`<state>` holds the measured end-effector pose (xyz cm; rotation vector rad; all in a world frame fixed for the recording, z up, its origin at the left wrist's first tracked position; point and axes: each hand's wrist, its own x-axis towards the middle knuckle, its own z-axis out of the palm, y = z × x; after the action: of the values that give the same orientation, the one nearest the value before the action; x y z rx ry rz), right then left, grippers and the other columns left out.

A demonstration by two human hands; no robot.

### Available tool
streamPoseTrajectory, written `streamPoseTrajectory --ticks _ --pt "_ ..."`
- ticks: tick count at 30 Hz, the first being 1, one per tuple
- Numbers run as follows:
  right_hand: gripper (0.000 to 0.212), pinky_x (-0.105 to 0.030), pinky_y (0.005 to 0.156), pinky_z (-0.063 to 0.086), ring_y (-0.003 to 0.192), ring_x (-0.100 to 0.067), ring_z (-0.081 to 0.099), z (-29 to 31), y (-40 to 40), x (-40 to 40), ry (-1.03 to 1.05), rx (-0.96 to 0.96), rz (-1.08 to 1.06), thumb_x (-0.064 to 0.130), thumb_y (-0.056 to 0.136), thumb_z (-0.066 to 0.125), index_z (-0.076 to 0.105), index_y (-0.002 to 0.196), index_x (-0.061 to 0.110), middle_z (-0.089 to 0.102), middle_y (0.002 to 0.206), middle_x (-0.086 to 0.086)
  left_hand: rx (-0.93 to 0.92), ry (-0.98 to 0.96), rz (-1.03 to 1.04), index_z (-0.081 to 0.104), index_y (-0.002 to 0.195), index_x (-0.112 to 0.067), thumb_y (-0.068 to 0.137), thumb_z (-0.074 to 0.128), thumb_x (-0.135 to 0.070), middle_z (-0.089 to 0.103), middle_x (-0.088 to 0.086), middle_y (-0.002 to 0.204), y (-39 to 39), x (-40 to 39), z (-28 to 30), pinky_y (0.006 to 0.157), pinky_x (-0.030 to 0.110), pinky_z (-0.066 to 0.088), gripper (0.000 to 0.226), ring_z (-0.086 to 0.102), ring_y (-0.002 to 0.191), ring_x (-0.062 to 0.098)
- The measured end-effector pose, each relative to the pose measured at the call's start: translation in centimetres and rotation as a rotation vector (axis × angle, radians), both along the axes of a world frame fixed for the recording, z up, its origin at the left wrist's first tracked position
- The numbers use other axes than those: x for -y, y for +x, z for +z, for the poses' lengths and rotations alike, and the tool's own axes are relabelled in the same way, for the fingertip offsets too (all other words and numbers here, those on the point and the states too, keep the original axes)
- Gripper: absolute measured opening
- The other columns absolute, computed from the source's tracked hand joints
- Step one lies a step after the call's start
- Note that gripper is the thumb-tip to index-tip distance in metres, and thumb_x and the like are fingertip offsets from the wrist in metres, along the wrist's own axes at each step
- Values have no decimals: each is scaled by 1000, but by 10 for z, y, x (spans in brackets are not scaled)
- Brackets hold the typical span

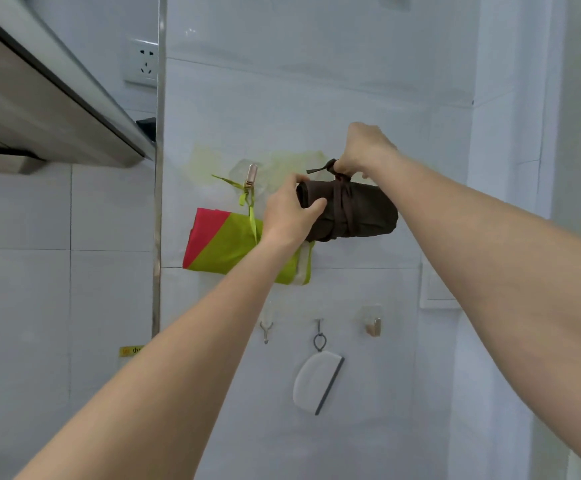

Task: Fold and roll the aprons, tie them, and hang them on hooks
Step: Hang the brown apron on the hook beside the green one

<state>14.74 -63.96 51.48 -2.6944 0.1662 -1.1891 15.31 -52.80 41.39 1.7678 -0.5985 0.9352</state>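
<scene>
rolled apron [368, 211]: brown | hung apron [226, 247]: lime (red corner)

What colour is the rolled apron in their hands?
Dark brown apron, clearest in the head view.

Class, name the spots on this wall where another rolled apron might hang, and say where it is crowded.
Free: the small white hook lower left and the brass-coloured hook lower right, either side of the white hanging scraper. Crowded: the upper row, where the green-and-red folded apron hangs from its hook and both hands hold the brown rolled apron beside it.
</scene>
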Motion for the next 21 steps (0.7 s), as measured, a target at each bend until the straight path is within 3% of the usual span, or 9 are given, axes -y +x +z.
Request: streamPoseTrajectory --ticks 2,6,9,11,13,16,18,21 --pt "27 -27 56 37 80 -26 53 4 -1 -4 -60 -38 -13 10 81 61 38 66 12 56 89 -7 -7 4 1 54 118 -13 85 64 -20 55 -2 92 1 -1 -1 70 21 42 35 55 85 15" --pt "29 -32 78 42 97 -26 58 7 1 -13 -140 -60 -43 10 80 61 36 66 13 62 100 -7 -14 11 -13 53 119 -12 86 63 -19 55 -1 94 3 -2 2 72 22 44 35 54 87 16" --pt "25 -33 89 37 97 -26 54 3 3 -15 -139 -34 -79 11 80 57 36 67 14 62 104 -6 -15 39 12 52 119 -12 87 62 -19 56 1 101 8 -2 3 70 20 39 34 50 90 12" --pt "14 -34 96 34 107 -27 54 0 7 -14 -96 -18 -59 13 81 60 47 83 11 58 105 -7 -12 47 36 52 118 -12 87 62 -18 58 2 105 11 -2 4 70 19 38 33 49 91 12" --pt "41 -36 98 32 116 -29 49 -5 16 -13 -14 -37 -10 14 81 64 46 117 8 55 117 -9 -10 58 45 52 117 -11 87 62 -16 59 3 106 13 -1 3 71 20 39 32 51 94 15" --pt "52 -37 89 39 113 -32 48 -17 22 -10 108 -10 110 10 82 62 38 127 7 49 125 -14 -2 82 55 52 117 -10 87 63 -14 59 4 106 16 -2 0 75 23 41 32 53 97 17" --pt "48 -33 74 39 96 -29 48 -25 22 -5 243 65 208 10 82 60 40 125 5 50 121 -14 -14 115 60 52 117 -11 87 63 -16 59 4 107 18 -5 -4 76 25 43 33 53 95 17" --pt "44 -31 71 38 89 -23 46 -42 21 4 455 100 306 21 84 55 43 122 5 47 107 -8 -68 274 76 51 117 -12 87 62 -22 61 8 110 21 -7 -13 82 32 47 33 57 99 24"
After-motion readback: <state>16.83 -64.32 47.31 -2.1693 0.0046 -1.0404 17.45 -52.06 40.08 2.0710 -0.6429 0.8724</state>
